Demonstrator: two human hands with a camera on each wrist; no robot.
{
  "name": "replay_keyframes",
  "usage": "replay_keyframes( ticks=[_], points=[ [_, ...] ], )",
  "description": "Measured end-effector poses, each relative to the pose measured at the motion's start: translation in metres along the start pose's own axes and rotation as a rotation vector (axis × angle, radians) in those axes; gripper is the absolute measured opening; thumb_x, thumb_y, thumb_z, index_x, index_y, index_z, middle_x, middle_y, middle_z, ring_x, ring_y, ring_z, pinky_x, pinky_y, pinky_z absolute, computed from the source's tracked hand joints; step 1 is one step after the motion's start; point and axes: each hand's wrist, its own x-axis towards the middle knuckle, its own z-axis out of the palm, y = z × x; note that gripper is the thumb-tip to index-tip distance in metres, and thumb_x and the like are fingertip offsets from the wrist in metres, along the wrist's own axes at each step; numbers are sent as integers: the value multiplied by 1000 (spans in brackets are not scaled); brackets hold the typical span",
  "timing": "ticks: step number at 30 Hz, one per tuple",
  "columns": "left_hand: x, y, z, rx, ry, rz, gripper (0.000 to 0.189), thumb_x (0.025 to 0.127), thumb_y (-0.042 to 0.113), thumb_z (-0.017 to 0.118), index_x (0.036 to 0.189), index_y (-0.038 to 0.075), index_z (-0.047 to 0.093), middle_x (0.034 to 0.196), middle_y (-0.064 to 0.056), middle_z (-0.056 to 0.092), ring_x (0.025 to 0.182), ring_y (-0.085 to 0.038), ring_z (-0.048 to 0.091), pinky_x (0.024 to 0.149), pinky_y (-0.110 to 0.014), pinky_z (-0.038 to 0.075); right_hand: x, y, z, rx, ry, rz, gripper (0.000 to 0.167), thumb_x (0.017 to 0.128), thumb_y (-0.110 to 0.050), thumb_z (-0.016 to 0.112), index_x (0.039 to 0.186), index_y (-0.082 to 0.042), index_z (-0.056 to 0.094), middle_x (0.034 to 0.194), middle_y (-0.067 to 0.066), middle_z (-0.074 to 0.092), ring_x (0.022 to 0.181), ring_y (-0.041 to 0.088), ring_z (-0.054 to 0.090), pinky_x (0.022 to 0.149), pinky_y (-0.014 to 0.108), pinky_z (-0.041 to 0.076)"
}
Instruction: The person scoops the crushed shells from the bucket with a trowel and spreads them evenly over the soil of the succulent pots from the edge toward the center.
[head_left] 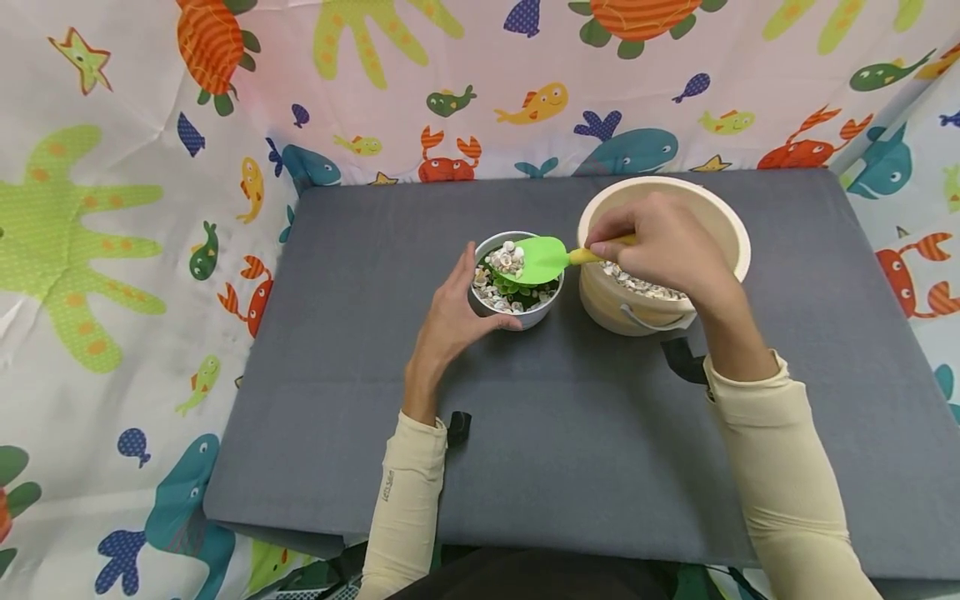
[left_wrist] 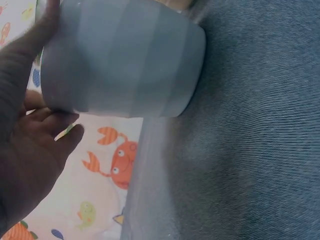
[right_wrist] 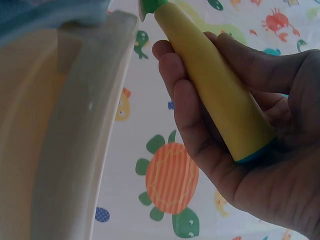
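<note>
My left hand [head_left: 450, 312] holds the near-left side of a small pale grey flower pot [left_wrist: 125, 60], its thumb along the front and fingers behind. Inside the pot, whitish pebbles surround a green plant [head_left: 517, 288], partly covered by the trowel. With my right hand [head_left: 667, 242] I grip the yellow handle [right_wrist: 210, 80] of a toy trowel. Its bright green blade [head_left: 546, 260] lies over the pot's opening, carrying a small heap of pebbles [head_left: 507, 260] at the tip. The right hand is above the near-left part of a cream bucket [head_left: 607, 307].
The bucket stands just right of the pot, with more pebbles [head_left: 645, 287] inside and a handle [head_left: 652, 323] hanging at its front. A grey cloth [head_left: 360, 333] covers the table. Behind and beside it hangs a curtain [head_left: 480, 150] printed with sea animals.
</note>
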Motion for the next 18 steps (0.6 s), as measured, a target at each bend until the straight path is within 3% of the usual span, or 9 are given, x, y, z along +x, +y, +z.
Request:
replay_keyframes(
  ticks=[5, 11, 15, 18],
  points=[
    [-3, 0, 4, 6, 35, -25, 130, 70, 47, 97, 169, 16, 19, 175, -4, 24, 159, -28, 33, 126, -50, 37, 9, -8, 8, -57, -40, 14, 16, 94, -5, 68, 91, -8, 83, 86, 9, 79, 78, 22, 62, 66, 32, 46],
    [-7, -1, 9, -4, 101, -5, 128, 69, 45, 97, 168, 14, 23, 173, -8, 30, 157, -28, 38, 124, -49, 40, 23, -31, 15, -152, -108, 55, 22, 92, -5, 60, 94, -7, 82, 88, 9, 78, 78, 23, 61, 65, 34, 46],
    [-6, 0, 9, 7, 116, 5, 128, 68, 45, 98, 167, 14, 24, 173, -7, 31, 157, -27, 39, 123, -48, 41, 31, -45, 20, -232, -124, 57, 24, 84, 0, 54, 73, -9, 74, 61, 2, 53, 58, 16, 43, 53, 28, 30],
    [-6, 0, 10, 8, 122, 12, 127, 68, 45, 98, 167, 13, 25, 172, -9, 32, 156, -28, 39, 123, -48, 41, 36, -51, 25, -292, -101, 53, 27, 78, 1, 51, 57, -13, 59, 56, -4, 31, 56, 14, 30, 52, 28, 20]
  ],
)
